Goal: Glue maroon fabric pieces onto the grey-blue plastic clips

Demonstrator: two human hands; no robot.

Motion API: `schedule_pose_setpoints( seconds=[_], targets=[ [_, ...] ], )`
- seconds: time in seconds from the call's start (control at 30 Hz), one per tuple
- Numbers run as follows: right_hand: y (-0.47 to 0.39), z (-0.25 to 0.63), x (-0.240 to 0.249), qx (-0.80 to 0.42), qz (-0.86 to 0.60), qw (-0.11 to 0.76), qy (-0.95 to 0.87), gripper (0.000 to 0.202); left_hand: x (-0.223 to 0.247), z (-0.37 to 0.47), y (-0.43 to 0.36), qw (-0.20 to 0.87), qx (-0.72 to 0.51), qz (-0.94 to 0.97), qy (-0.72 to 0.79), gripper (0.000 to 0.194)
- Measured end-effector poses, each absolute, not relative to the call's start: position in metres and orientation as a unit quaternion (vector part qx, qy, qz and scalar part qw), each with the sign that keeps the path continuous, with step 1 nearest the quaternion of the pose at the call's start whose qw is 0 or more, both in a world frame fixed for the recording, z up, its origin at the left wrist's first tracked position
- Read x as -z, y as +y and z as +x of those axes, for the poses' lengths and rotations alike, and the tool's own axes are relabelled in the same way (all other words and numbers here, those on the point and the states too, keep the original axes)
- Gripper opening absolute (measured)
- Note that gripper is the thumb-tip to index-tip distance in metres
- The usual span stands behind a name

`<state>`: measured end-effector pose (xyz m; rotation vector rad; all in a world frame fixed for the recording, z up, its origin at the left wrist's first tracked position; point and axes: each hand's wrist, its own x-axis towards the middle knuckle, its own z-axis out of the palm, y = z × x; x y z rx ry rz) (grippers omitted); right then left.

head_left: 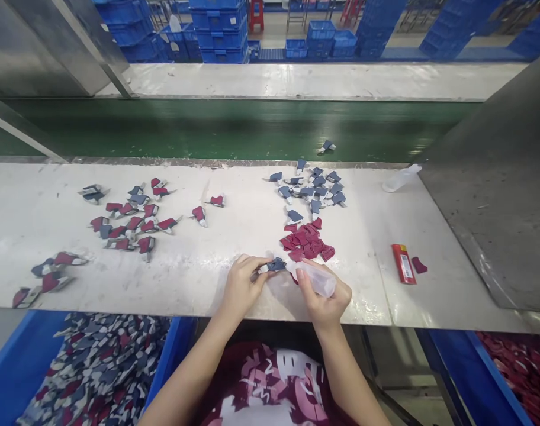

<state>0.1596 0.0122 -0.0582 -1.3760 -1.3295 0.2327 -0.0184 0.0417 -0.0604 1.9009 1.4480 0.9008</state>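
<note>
White, scuffed laminate covers the tabletop [208, 272], smeared and chipped with dried residue. Beyond it runs a smooth green conveyor belt [234, 127], with 1 stray piece on it. A blue bin [12, 367] below the left edge is heaped with joined grey-and-red pieces; another bin [496, 378] at the lower right holds red ones.

On the tabletop, a scatter of joined pieces [132, 222] lies to the left, each a small, flat, roughly wedge-shaped cut of what looks like fabric or soft synthetic. Grey pieces [312, 189] cluster at centre right, and a pile of red pieces [308, 241] sits just in front of them. A red lighter-like stick [403, 263] lies well to the right with 1 red scrap [419, 264] just beside it.

The right hand [325, 293] is wrapped around a soft, translucent squeeze bottle [317, 278], nozzle pointing left. The left hand [243, 281] pinches a grey piece [276, 264] flat at the near edge, touching the nozzle tip.

Done well, this step likely wants a light squeeze and a thin, even line kept inside the piece's edge, with the left fingertips [257, 273] pinning it clear of the wet area.
</note>
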Motion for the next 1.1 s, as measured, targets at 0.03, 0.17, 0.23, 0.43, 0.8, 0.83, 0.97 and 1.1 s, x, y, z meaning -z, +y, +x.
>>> schedule_pose_setpoints(
  seconds=[0.03, 0.17, 0.23, 0.43, 0.8, 0.83, 0.97, 1.1],
  targets=[
    [0.012, 0.159, 0.058, -0.103, -0.589, 0.567, -0.567, 0.02, 0.06, -0.018, 0.042, 0.288, -0.338, 0.714, 0.541, 0.017],
    [0.012, 0.159, 0.057, -0.107, -0.585, 0.569, -0.568, 0.02, 0.059, -0.018, 0.042, 0.289, -0.342, 0.714, 0.538, 0.017],
    [0.013, 0.159, 0.057, -0.104, -0.579, 0.574, -0.569, 0.019, 0.059, -0.018, 0.042, 0.29, -0.338, 0.713, 0.541, 0.017],
    [0.013, 0.158, 0.058, -0.102, -0.582, 0.573, -0.568, 0.018, 0.059, -0.018, 0.041, 0.285, -0.339, 0.715, 0.541, 0.016],
    [0.004, 0.158, 0.06, -0.081, -0.602, 0.582, -0.54, 0.01, 0.057, -0.015, 0.041, 0.264, -0.353, 0.716, 0.542, 0.015],
    [0.003, 0.159, 0.06, -0.084, -0.604, 0.584, -0.536, 0.009, 0.057, -0.015, 0.041, 0.263, -0.353, 0.716, 0.542, 0.016],
    [0.001, 0.158, 0.059, -0.099, -0.612, 0.585, -0.523, 0.01, 0.058, -0.015, 0.04, 0.262, -0.355, 0.715, 0.542, 0.019],
    [0.001, 0.152, 0.056, -0.114, -0.606, 0.578, -0.535, 0.011, 0.058, -0.016, 0.041, 0.269, -0.356, 0.714, 0.54, 0.018]
  ],
)
